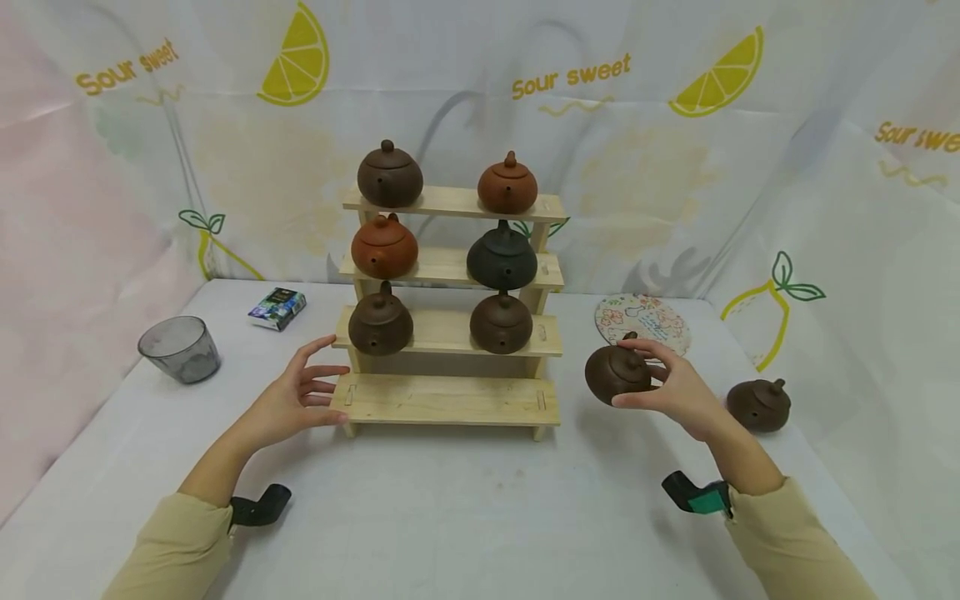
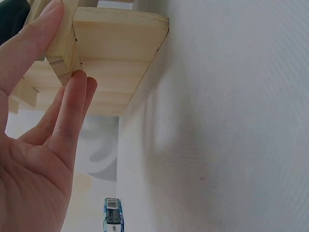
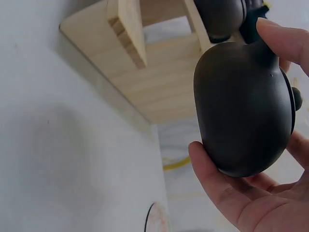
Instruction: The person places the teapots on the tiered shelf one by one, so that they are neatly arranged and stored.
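Note:
My right hand (image 1: 678, 392) holds a dark brown clay teapot (image 1: 618, 373) in the air, right of a stepped wooden stand (image 1: 442, 398). In the right wrist view, the thumb is on the narrow part of the teapot (image 3: 241, 111) and fingers support its other side. My left hand (image 1: 300, 396) is at the stand's left end. In the left wrist view, its thumb and fingertips pinch the end of a board (image 2: 65, 46). Several brown, reddish and dark teapots sit in pairs on the upper three tiers, including a brown one (image 1: 501, 323). The lowest board bears none.
Another brown teapot (image 1: 759, 405) rests on the white table at the far right. A round patterned mat (image 1: 645, 317) lies behind my right hand. To the left are a clear grey glass (image 1: 183, 350) and a small colourful box (image 1: 277, 308). A printed cloth (image 1: 465, 67) hangs behind.

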### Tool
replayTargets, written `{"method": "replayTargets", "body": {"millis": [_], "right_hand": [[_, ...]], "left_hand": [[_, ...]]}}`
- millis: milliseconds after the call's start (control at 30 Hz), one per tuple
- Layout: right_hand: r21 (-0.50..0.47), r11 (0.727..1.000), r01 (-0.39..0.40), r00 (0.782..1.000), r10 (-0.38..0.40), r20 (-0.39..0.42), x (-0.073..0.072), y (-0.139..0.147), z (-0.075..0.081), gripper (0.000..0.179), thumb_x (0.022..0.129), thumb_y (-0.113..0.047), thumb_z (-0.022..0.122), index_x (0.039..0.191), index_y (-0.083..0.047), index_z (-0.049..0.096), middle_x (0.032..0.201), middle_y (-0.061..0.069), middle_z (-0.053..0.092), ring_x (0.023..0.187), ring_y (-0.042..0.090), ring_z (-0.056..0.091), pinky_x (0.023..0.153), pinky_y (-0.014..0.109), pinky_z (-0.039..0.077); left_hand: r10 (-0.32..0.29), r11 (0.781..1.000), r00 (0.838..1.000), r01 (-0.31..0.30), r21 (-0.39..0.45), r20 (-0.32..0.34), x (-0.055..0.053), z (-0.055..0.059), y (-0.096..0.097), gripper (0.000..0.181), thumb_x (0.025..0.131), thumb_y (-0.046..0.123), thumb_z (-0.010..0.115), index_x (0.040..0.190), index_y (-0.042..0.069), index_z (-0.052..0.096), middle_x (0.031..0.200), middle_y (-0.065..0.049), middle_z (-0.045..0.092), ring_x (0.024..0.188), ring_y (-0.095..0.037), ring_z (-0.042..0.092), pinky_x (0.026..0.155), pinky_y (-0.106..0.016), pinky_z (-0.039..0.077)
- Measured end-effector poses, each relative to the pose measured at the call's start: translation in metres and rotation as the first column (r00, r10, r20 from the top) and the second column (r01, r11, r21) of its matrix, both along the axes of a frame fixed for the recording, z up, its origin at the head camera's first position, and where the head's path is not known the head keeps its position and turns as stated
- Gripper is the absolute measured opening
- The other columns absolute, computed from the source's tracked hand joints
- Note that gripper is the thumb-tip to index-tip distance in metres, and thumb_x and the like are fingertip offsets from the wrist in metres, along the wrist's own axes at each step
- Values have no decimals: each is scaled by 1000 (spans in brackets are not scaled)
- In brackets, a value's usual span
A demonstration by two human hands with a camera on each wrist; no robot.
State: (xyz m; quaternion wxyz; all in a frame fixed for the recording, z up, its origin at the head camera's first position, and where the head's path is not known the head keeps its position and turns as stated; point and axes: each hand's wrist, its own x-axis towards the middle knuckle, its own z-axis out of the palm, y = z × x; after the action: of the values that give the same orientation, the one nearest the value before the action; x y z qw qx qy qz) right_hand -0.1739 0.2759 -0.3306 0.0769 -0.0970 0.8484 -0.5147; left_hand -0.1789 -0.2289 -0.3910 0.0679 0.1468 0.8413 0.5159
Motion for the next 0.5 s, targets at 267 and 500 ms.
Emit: {"method": "replayTargets", "body": {"millis": [267, 500], "right_hand": [[-72, 993, -97, 995, 95, -30, 4, -20, 9, 71, 72, -5, 79, 132, -3, 43, 138, 17, 31, 124, 43, 36, 76, 29, 51], [-82, 984, -158, 987, 156, -28, 6, -37, 13, 72, 68, -4, 81, 131, -5, 46, 136, 17, 37, 121, 42, 40, 78, 30, 51]], "left_hand": [[-1, 1000, 1000, 1, -1, 6, 0, 0, -1, 110, 70, 18, 83, 148, 28, 7, 134, -25, 43, 107, -37, 54, 84, -38, 50], [1, 1000, 1000, -1, -4, 4, 0, 0, -1, 110, 69, 18, 83, 148, 27, 7, 135, -25, 43, 107, -37, 54, 84, -37, 50]]}}
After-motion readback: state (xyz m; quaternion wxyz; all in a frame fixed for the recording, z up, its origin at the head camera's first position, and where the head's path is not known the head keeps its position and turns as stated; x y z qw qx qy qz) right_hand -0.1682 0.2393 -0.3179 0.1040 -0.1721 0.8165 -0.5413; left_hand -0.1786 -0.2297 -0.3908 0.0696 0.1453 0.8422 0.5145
